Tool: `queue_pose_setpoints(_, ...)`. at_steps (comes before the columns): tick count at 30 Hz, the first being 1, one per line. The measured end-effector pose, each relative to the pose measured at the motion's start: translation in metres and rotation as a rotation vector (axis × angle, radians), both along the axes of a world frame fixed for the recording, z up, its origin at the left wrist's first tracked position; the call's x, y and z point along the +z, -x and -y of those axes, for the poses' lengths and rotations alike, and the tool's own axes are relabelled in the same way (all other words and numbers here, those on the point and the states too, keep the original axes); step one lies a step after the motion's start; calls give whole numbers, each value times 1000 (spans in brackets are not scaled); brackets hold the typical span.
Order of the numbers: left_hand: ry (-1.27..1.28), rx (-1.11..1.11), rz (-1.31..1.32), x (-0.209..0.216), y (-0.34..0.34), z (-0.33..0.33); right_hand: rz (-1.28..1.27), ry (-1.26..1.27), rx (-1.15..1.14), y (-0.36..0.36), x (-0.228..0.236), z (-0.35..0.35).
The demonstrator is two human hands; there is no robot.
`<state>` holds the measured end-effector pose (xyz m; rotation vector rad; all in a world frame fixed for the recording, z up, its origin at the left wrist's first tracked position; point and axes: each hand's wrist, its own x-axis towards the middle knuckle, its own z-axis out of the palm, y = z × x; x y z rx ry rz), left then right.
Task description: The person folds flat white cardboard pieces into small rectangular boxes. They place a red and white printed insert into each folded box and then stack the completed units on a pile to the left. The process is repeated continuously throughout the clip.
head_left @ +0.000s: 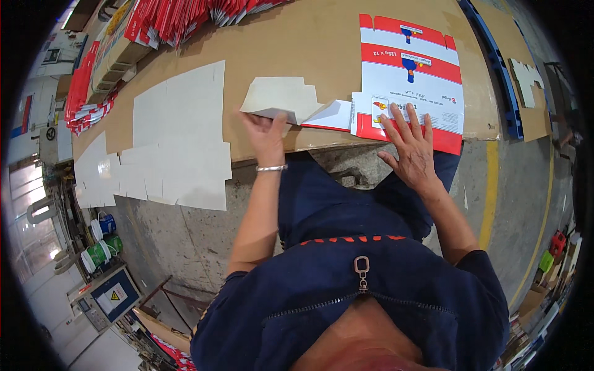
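Note:
A flat carton blank lies at the table's near edge, its red and white printed panel [427, 77] face up on the right. Its plain grey-white flap [281, 96] is lifted and bent over on the left. My left hand [266, 133] pinches the near edge of that flap between thumb and fingers. With fingers spread, my right hand [411, 148] rests flat on the lower part of the printed panel. Left of my left hand lie plain light-grey carton blanks [179, 123], partly overlapping and reaching past the table edge.
Red and white folded cartons [179, 21] stand packed along the far left of the brown board-covered table [297, 46]. More cartons [90, 93] hang at the left side. A blue pallet [504, 80] stands right of the table. Tubs [99, 253] and a control box [108, 297] are at lower left.

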<state>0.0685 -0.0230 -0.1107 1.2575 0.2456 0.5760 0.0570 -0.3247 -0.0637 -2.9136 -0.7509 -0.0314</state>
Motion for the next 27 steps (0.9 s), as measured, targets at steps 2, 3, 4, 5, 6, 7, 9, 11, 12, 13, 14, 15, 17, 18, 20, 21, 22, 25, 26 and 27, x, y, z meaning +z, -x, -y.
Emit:
queue_pose_setpoints(2, -34, -51, -226, 0, -17, 10, -2, -17, 4, 0, 0, 1)
queue_pose_setpoints(3, -51, -78, -335, 5, -24, 14, 0, -23, 6, 0, 1, 2)
queue_pose_setpoints(4, -316, -111, -335, 0, -25, 12, -22, -2, 24, 0, 4, 5)
queue_pose_setpoints(5, -584, -139, -326, -1, -25, 10, -40, 16, 43, -1, 7, 8)
queue_pose_setpoints(6, -756, -162, -241, -2, -26, 11, -58, 35, 61, -3, 10, 12)
queue_pose_setpoints(7, -921, -164, -144, -2, -28, 13, -38, 58, 108, -7, 14, 17)
queue_pose_setpoints(9, -1055, -179, 180, 27, -25, 27, -21, 92, 197, -13, 16, 25)
queue_pose_setpoints(11, -1352, -344, 246, 21, -28, 24, -29, 67, 201, -17, 24, 22)
queue_pose_setpoints(12, -1526, -417, 207, 21, -26, 25, -24, 66, 199, -20, 25, 21)
queue_pose_setpoints(13, -1701, -489, 166, 20, -23, 26, -18, 66, 198, -21, 24, 21)
queue_pose_setpoints(14, -1533, -634, 74, 32, -19, 31, -11, 13, 201, -22, 21, 21)
queue_pose_setpoints(15, -1580, -625, 59, 38, -18, 35, -6, 30, 203, -21, 21, 22)
queue_pose_setpoints(17, -1666, -601, 22, 45, -17, 45, -2, 69, 215, -21, 22, 24)
queue_pose_setpoints(18, -1707, -568, -9, 41, -18, 48, 0, 82, 218, -20, 22, 24)
queue_pose_setpoints(20, -1785, -502, -68, 31, -21, 54, 1, 110, 221, -17, 21, 23)
queue_pose_setpoints(21, -1791, -499, -87, 30, -22, 55, 21, 96, 217, -16, 18, 23)
queue_pose_setpoints(22, -1797, -496, -106, 29, -23, 56, 40, 82, 214, -15, 14, 22)
queue_pose_setpoints(25, -1821, -498, -163, 30, -22, 59, 33, 86, 200, -12, 9, 22)
queue_pose_setpoints(26, -1831, -499, -181, 31, -21, 60, 22, 95, 194, -11, 9, 21)
queue_pose_setpoints(27, -1843, -502, -205, 33, -21, 61, 1, 86, 186, -11, 8, 20)
